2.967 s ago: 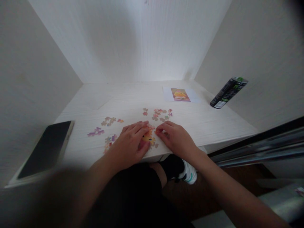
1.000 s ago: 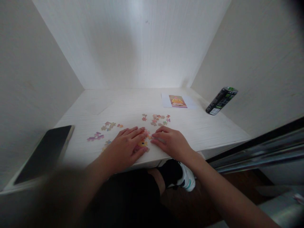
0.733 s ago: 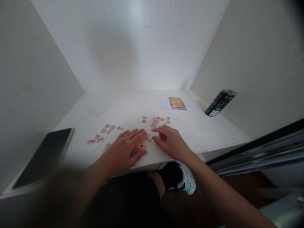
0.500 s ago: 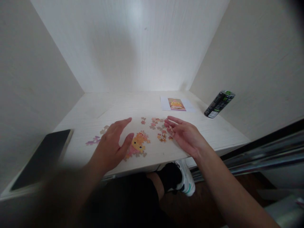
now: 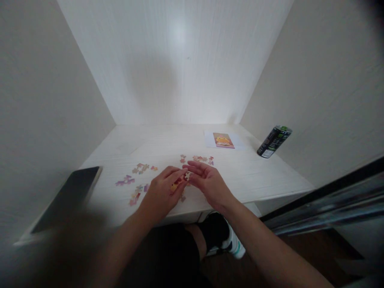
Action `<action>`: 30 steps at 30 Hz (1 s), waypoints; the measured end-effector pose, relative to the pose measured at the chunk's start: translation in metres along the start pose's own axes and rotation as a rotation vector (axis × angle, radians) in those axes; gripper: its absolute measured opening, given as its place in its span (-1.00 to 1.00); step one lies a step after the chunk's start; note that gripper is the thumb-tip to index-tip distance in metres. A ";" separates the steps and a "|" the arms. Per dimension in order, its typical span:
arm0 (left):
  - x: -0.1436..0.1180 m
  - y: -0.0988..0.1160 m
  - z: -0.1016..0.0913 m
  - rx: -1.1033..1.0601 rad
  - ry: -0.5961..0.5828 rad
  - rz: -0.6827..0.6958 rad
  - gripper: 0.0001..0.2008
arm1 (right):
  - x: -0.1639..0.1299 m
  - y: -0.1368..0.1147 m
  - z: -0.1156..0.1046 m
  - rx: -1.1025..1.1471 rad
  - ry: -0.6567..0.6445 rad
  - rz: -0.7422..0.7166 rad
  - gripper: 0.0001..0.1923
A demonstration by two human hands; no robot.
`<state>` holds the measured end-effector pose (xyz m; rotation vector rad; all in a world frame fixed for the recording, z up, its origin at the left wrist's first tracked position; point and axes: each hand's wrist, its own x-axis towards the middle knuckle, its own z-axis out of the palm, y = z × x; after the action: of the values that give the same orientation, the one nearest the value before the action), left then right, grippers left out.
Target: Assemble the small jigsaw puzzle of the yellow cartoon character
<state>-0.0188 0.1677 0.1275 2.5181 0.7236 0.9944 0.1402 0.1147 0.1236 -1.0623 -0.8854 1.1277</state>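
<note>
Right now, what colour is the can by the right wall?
Black can with green markings and a green top, clearest in the head view.

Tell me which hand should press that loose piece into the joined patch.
Probably the right hand: its fingertips seem to pinch the pale loose piece just above the joined patch. The left hand lies over the patch, well placed to steady it.

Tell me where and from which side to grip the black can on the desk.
Grip the black can around the middle of its cylindrical side, probably coming from its left front. It stands upright near the right wall, so that far side is closed off, while bare desk lies open between it and the right hand. A wrap around the round body suits better than the top.
</note>
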 end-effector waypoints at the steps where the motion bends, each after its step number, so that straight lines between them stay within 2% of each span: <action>1: 0.000 0.000 0.000 -0.024 0.003 -0.010 -0.77 | -0.002 0.002 0.000 -0.107 -0.006 -0.076 -0.52; 5: -0.003 -0.002 -0.004 -0.146 0.028 -0.042 -0.86 | -0.016 0.009 -0.005 -0.660 -0.015 -0.484 -0.56; 7: -0.005 -0.002 -0.007 -0.215 0.054 -0.009 -0.91 | -0.025 0.011 -0.009 -0.848 -0.042 -0.639 -0.56; 10: -0.007 0.001 -0.010 -0.258 0.072 0.066 -0.95 | -0.035 0.012 -0.013 -0.945 -0.064 -0.821 -0.48; 14: -0.011 0.008 -0.013 -0.237 0.111 0.127 -0.86 | -0.043 0.011 -0.015 -0.908 -0.027 -0.991 -0.36; 17: -0.014 0.013 -0.017 -0.202 0.119 0.188 -0.87 | -0.047 0.006 -0.014 -0.861 0.035 -1.010 -0.43; 19: -0.016 0.015 -0.021 -0.159 0.125 0.226 -0.86 | -0.047 0.001 -0.014 -0.826 0.056 -0.955 -0.56; 21: -0.018 0.017 -0.025 -0.102 0.147 0.252 -0.84 | -0.048 -0.004 -0.014 -0.786 0.025 -0.866 -0.67; 24: -0.021 0.018 -0.028 -0.034 0.170 0.275 -0.82 | -0.048 -0.008 -0.014 -0.728 -0.047 -0.766 -0.72; 30: -0.021 0.020 -0.025 0.045 0.197 0.338 -0.83 | -0.049 -0.004 -0.008 -0.607 -0.007 -0.735 -0.79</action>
<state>-0.0430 0.1426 0.1434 2.6629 0.3790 1.3671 0.1385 0.0647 0.1243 -1.0613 -1.5167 0.2414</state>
